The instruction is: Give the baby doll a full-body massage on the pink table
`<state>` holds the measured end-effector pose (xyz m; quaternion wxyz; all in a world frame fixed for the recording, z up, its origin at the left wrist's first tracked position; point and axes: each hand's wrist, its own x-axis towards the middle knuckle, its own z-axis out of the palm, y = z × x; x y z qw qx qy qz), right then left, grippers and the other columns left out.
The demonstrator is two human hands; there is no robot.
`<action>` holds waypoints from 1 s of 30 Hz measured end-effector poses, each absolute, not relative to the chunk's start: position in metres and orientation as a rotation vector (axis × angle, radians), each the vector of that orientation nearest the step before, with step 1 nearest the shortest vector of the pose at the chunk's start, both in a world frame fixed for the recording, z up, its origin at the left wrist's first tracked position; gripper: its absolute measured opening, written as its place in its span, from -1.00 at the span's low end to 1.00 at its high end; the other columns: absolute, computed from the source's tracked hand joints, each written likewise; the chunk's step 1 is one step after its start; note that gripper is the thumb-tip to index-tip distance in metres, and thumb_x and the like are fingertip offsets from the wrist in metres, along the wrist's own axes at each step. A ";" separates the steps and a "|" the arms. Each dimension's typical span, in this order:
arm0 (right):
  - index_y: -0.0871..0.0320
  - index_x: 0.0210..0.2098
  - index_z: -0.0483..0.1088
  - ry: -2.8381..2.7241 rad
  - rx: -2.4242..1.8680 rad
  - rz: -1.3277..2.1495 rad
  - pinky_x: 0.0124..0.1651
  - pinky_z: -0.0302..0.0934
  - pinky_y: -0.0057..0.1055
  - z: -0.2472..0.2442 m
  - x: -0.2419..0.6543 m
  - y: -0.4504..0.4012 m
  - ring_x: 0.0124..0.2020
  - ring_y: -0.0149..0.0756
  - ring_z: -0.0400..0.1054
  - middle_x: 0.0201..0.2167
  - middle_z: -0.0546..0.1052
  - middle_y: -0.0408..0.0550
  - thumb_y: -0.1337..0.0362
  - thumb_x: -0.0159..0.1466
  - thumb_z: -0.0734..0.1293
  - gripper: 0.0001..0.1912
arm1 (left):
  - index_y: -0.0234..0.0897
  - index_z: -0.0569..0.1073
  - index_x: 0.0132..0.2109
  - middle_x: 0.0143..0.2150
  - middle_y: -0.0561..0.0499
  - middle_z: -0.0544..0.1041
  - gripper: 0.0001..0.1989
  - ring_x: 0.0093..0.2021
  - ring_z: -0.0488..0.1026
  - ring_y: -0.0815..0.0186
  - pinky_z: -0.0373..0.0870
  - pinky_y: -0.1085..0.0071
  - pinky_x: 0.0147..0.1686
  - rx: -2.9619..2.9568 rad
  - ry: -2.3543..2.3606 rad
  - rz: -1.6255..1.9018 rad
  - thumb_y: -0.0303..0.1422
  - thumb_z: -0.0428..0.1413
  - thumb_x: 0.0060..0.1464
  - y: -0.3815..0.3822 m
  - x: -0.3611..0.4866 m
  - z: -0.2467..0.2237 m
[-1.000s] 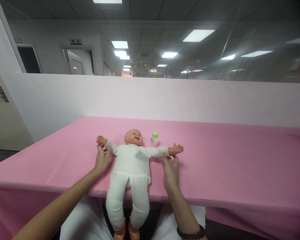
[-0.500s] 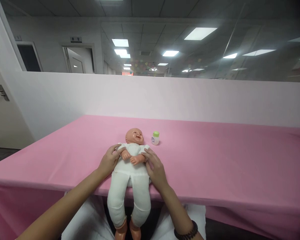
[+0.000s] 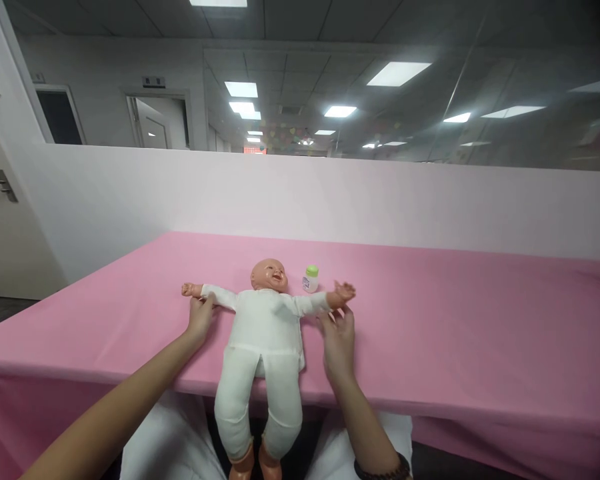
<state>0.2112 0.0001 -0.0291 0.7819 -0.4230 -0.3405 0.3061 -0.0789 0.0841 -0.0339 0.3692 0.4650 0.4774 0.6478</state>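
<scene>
Baby doll lies on its back on the pink-clothed desk, its long axis running straight out from the person, with the head at the far end and the legs hanging over the near edge. Its arms stretch sideways, one toward each of the hands. The left hand, nearer the torso, has curled fingers against the white sleeve, though whether it grips is hard to tell. The right hand is loosely open, fingertips just below the doll's hand, with no hold. A small green-capped bottle stands beyond that arm.
</scene>
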 end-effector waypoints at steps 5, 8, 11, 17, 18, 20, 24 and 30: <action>0.06 -0.03 0.31 -0.487 -0.931 0.868 0.15 0.38 -0.06 -0.058 0.241 0.019 0.08 -0.14 0.43 0.05 0.47 0.06 0.04 0.11 0.42 -0.51 | -0.27 0.34 -0.20 -0.18 -0.17 0.56 -0.85 -0.10 0.58 0.11 0.56 0.07 -0.04 1.027 1.136 1.671 -0.42 0.06 0.01 0.089 -0.082 -0.035; 0.09 -0.11 0.35 -0.385 -0.870 0.950 0.24 0.32 -0.10 -0.060 0.246 0.020 0.12 -0.15 0.41 0.06 0.48 0.07 0.13 0.07 0.44 -0.57 | -0.27 0.32 -0.18 -0.14 -0.20 0.56 -0.84 -0.08 0.58 0.10 0.56 0.08 -0.04 1.045 1.151 1.659 -0.42 0.05 0.04 0.089 -0.082 -0.035; 0.09 -0.09 0.36 -0.293 -0.829 0.984 0.29 0.26 -0.13 -0.050 0.241 0.014 0.13 -0.18 0.41 0.06 0.49 0.03 0.20 0.03 0.48 -0.54 | -0.28 0.30 -0.14 -0.12 -0.22 0.54 -0.83 -0.06 0.57 0.10 0.56 0.11 -0.06 1.103 1.158 1.658 -0.34 0.05 0.11 0.089 -0.082 -0.036; 0.05 0.08 0.26 -0.531 -0.933 0.779 0.22 0.30 -0.04 -0.027 0.226 -0.003 0.13 -0.12 0.42 0.12 0.46 0.05 0.09 0.06 0.51 -0.35 | -0.22 0.17 0.16 0.17 -0.23 0.40 -0.53 0.05 0.50 0.15 0.51 0.20 -0.03 1.492 1.253 1.685 -0.16 0.09 0.20 0.074 -0.072 -0.033; 0.06 0.10 0.25 -0.587 -0.944 0.724 0.22 0.30 -0.05 -0.024 0.222 -0.005 0.14 -0.11 0.41 0.14 0.45 0.07 0.09 0.06 0.51 -0.32 | -0.19 0.16 0.21 0.20 -0.21 0.39 -0.51 0.06 0.49 0.15 0.50 0.21 -0.02 1.566 1.230 1.664 -0.17 0.09 0.21 0.070 -0.070 -0.031; 0.08 0.13 0.25 -0.735 -0.949 0.625 0.21 0.29 -0.05 -0.020 0.215 -0.009 0.14 -0.09 0.40 0.17 0.44 0.12 0.11 0.07 0.52 -0.31 | -0.16 0.20 0.24 0.21 -0.17 0.40 -0.51 0.09 0.47 0.14 0.49 0.21 -0.01 1.663 1.180 1.616 -0.20 0.09 0.22 0.064 -0.066 -0.028; 0.13 0.08 0.37 -1.119 -0.967 0.463 0.26 0.24 -0.04 -0.023 0.203 -0.012 0.14 -0.09 0.39 0.13 0.47 0.11 0.18 0.18 0.45 -0.50 | -0.17 0.33 0.20 0.20 -0.12 0.42 -0.59 0.17 0.41 0.15 0.41 0.16 0.14 1.828 1.099 1.583 -0.26 0.09 0.24 0.058 -0.063 -0.025; 0.03 0.12 0.42 -1.578 -0.997 0.146 0.32 0.18 -0.02 -0.035 0.198 -0.010 0.23 -0.14 0.31 0.16 0.47 -0.01 0.35 0.32 0.27 -0.62 | -0.15 0.42 0.15 0.16 -0.11 0.43 -0.66 0.18 0.38 0.17 0.32 0.10 0.21 2.235 1.041 1.513 -0.39 0.07 0.25 0.055 -0.065 -0.025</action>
